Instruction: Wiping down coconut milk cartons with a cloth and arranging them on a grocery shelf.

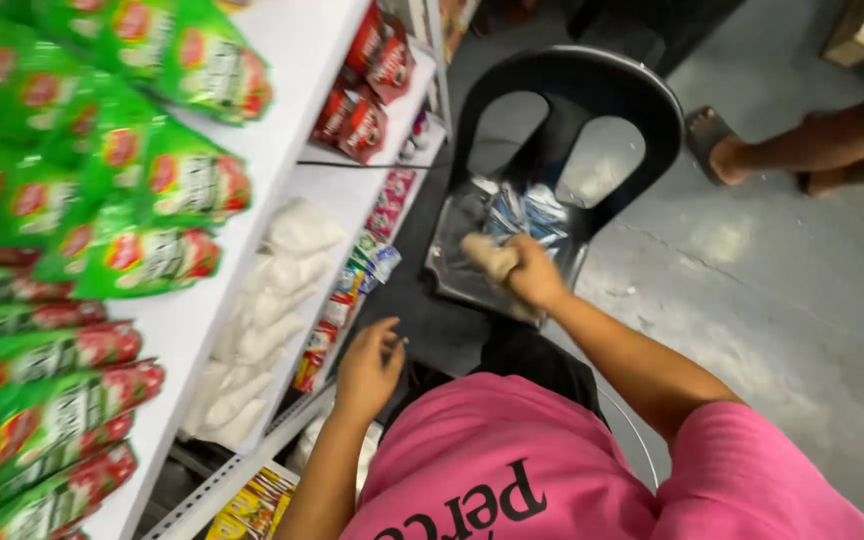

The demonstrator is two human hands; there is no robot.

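Two hands worked over a black plastic chair [574, 90] that stood on a grey concrete floor [792, 290]. The right hand [530, 275] was closed around a small tan packet [490, 256], soft and rounded in shape, and held it just above the chair's seat. On that seat lay a crinkled clear plastic bag [462, 262] holding glossy blue and silver sachets [527, 212]; the tan packet was touching or just over the bag's open top, though the blur made it hard to tell which. The left hand [370, 368] hung loose and half open, fingers curled, gripping nothing, near the edge of a white shelf unit [297, 95].

The shelves were flat, smooth white boards. Shiny green and red pouches [167, 180] filled the upper tiers at the left, puffed and slick. Red foil packs [357, 120] sat further along. On a lower board lay lumpy white bags [272, 290], soft and pillow-like, and along its front edge hung small colourful sachet strips [347, 295]. Yellow packets [252, 505] showed at the bottom.

A pink cotton shirt [512, 470] with black lettering covered the person's chest. At the upper right another person's sandalled foot [717, 145] rested on the floor, well apart from the chair.
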